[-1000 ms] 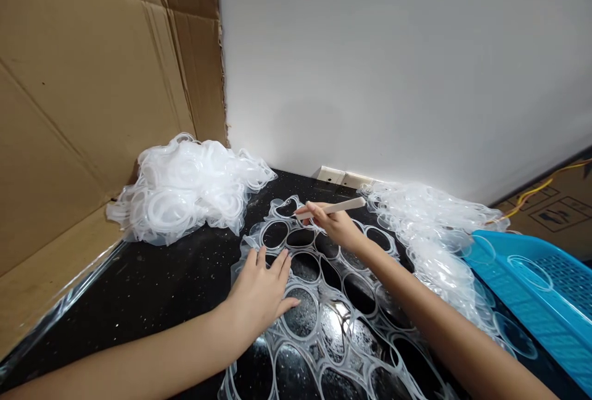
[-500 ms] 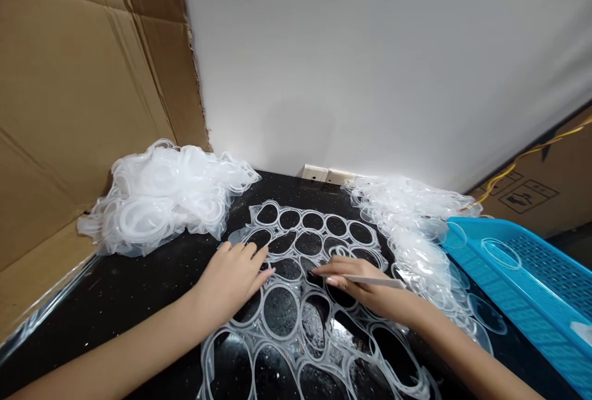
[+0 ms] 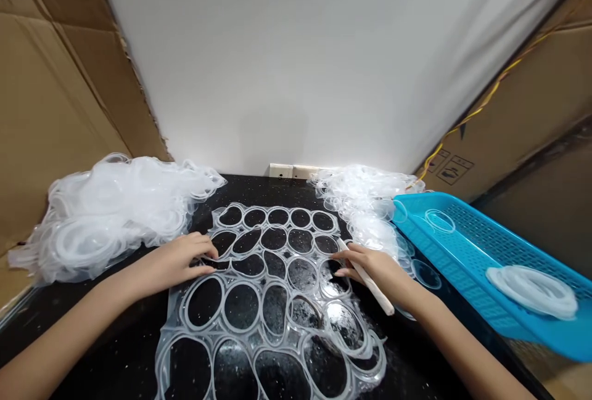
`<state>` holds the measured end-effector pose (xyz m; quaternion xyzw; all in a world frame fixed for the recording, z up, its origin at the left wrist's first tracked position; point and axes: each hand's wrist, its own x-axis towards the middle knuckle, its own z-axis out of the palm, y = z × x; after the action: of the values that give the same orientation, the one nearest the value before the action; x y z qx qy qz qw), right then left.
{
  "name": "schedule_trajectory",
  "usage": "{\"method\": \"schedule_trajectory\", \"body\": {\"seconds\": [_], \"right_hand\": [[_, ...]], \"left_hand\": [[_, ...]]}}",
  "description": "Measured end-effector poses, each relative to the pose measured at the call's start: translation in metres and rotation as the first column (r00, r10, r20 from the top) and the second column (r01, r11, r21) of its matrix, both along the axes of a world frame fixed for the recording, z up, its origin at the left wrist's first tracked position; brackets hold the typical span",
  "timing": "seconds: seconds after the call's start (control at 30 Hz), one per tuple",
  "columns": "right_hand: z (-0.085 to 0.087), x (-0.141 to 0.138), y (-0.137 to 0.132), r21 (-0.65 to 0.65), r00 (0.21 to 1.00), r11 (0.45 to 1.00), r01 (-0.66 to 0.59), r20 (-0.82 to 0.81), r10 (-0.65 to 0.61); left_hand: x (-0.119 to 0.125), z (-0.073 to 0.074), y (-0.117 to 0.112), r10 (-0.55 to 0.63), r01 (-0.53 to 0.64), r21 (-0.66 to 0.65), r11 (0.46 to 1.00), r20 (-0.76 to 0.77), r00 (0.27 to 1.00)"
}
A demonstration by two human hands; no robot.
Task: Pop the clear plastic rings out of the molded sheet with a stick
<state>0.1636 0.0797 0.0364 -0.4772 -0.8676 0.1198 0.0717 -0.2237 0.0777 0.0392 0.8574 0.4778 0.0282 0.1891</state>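
Note:
A translucent, rubbery sheet of joined rings [image 3: 250, 332] lies on the black speckled tabletop, its round openings in rows. At its left edge my left hand [image 3: 189, 257] has thumb and bent fingers closed about the thin border. My right hand [image 3: 370, 267] is at the opposite edge, fingers curled around a slim white stick [image 3: 377, 294]. The stick slants from beside the index finger down across the palm side. Thumb and fingertips of this hand also reach the sheet's rim; whether they pinch it I cannot tell. Some rings near the lower right overlap, folded or loose.
A heap of cloudy ring sheets [image 3: 115, 203] stands at left against cardboard [image 3: 60, 79]. Loose clear discs and rings [image 3: 370, 203] pile at right. Beside them a blue basket [image 3: 444, 264] holds a stack of white rings [image 3: 531, 289]. Behind are a white wall [image 3: 287, 48] and sockets [image 3: 280, 171].
My hands have moved apart from the sheet's middle to its two sides. The stick has turned in my right hand, and the view has swung right, showing more of the basket.

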Motion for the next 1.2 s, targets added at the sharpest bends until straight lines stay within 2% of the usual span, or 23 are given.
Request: {"method": "schedule_trajectory", "body": {"seconds": [0.2, 0.27, 0.33, 0.47, 0.6, 0.73, 0.9, 0.97, 1.03, 1.07, 1.13, 1.2], "right_hand": [[-0.015, -0.005, 0.007, 0.111, 0.994, 0.99, 0.091, 0.045, -0.097], [-0.014, -0.003, 0.008, 0.1, 0.996, 0.992, 0.074, 0.035, -0.077], [-0.008, 0.002, 0.008, 0.058, 0.999, 0.998, 0.036, 0.013, -0.037], [0.015, 0.013, -0.001, -0.076, 0.999, 0.996, -0.037, -0.028, 0.035], [0.033, 0.015, -0.014, -0.215, 0.994, 0.972, -0.099, 0.015, 0.105], [0.04, 0.011, -0.024, -0.287, 0.991, 0.951, -0.111, 0.044, 0.129], [0.048, 0.011, -0.033, -0.401, 0.99, 0.909, -0.117, 0.028, 0.14], [0.053, 0.016, -0.034, -0.42, 0.994, 0.902, -0.102, -0.016, 0.105], [0.058, 0.025, -0.033, -0.402, 0.997, 0.915, -0.045, -0.081, 0.013], [0.059, 0.029, -0.03, -0.386, 0.993, 0.922, 0.002, -0.109, -0.048], [0.06, 0.034, -0.022, -0.337, 0.972, 0.934, 0.12, -0.151, -0.179], [0.059, 0.027, -0.013, -0.308, 0.954, 0.935, 0.177, -0.179, -0.239]], "left_hand": [[-0.001, -0.002, 0.002, 0.009, -0.009, -0.007, 1.0, -0.029, 1.0], [0.0, -0.001, 0.002, 0.006, -0.007, -0.007, 1.0, -0.037, 0.999], [0.001, 0.001, 0.001, -0.016, 0.016, -0.015, 1.0, -0.036, 0.999], [0.003, 0.012, -0.005, -0.069, 0.068, -0.057, 0.996, -0.026, 0.997], [0.009, 0.024, -0.017, -0.087, 0.084, -0.205, 0.975, -0.005, 0.996], [0.015, 0.027, -0.03, -0.039, 0.024, -0.375, 0.927, -0.033, 0.999], [0.018, 0.03, -0.041, -0.073, 0.043, -0.493, 0.869, -0.042, 0.996], [0.019, 0.035, -0.041, -0.058, 0.049, -0.458, 0.888, -0.004, 0.998], [0.019, 0.04, -0.039, 0.002, 0.001, -0.303, 0.953, 0.012, 1.0], [0.02, 0.041, -0.038, 0.054, -0.055, -0.194, 0.979, -0.011, 0.998], [0.024, 0.039, -0.038, 0.159, -0.158, 0.016, 0.987, -0.116, 0.98], [0.033, 0.031, -0.043, 0.182, -0.157, 0.119, 0.98, -0.246, 0.952]]}}
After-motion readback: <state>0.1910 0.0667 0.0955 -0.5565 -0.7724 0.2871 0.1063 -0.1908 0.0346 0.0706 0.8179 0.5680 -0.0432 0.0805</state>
